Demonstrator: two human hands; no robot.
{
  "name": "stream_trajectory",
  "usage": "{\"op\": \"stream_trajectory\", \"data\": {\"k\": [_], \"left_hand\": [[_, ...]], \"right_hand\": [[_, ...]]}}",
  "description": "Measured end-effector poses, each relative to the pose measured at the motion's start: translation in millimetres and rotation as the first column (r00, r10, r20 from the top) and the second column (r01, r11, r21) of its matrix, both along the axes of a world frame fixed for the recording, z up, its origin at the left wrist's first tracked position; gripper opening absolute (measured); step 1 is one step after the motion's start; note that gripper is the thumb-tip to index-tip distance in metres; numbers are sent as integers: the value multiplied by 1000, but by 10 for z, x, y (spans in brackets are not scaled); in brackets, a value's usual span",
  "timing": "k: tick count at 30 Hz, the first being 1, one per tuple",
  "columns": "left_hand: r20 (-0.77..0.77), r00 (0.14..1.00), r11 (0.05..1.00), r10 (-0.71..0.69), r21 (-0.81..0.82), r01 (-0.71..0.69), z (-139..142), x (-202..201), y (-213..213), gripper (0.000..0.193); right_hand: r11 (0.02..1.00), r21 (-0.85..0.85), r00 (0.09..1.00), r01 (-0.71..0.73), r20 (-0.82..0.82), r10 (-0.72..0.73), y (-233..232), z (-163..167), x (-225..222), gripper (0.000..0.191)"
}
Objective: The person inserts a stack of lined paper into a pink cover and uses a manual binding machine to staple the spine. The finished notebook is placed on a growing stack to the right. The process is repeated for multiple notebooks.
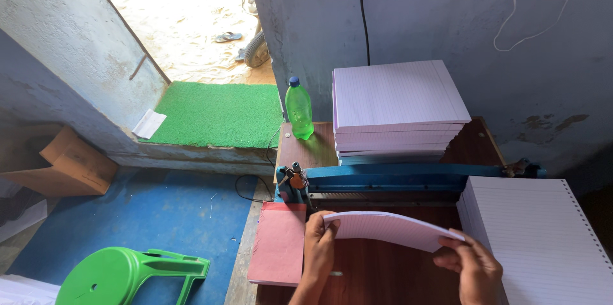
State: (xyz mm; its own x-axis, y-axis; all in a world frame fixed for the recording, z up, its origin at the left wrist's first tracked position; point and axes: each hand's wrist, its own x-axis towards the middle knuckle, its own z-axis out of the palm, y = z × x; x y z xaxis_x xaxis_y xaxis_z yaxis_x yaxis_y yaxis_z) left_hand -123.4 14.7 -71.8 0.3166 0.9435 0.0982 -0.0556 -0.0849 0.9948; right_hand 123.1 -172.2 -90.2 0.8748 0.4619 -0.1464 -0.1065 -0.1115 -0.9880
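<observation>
Left hand [317, 246]: I pinch the left edge of the bundle of ruled sheets [389, 228].
Right hand [474, 268]: I clasp its right end.
Bundle: bowed upward over the brown table [383, 273], in front of the blue punching machine [396, 178].
Nearby: punched ruled stack [543, 241] right; green bottle [299, 110] behind.

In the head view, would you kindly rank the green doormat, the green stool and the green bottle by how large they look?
1. green doormat
2. green stool, partly cut off by the picture's edge and nearer the camera, so its rank against the doormat is unsure
3. green bottle

Lined paper sheaf [389, 227] — bowed, over table
</observation>
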Motion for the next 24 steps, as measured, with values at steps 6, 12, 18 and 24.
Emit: {"op": "stream_trajectory", "data": {"k": [6, 12, 18, 24], "left_hand": [[-164, 985, 999, -52, -19, 49, 316, -151, 81, 10], [-88, 981, 960, -173, -239, 148, 255, -193, 212, 17], [77, 956, 959, -282, 6, 283, -71, -277, 315, 30], [-45, 935, 934, -351, -84, 346, -287, -492, 121, 26]], "right_hand": [[999, 19, 946, 30, -324, -22, 21, 126, 147, 60], [1000, 5, 950, 9, -313, -7, 146, 275, 178, 28], [998, -60, 960, -10, -280, -7, 170, 232, 194, 36], [921, -374, 941, -113, -338, -22, 34, -89, 80, 41]]}}
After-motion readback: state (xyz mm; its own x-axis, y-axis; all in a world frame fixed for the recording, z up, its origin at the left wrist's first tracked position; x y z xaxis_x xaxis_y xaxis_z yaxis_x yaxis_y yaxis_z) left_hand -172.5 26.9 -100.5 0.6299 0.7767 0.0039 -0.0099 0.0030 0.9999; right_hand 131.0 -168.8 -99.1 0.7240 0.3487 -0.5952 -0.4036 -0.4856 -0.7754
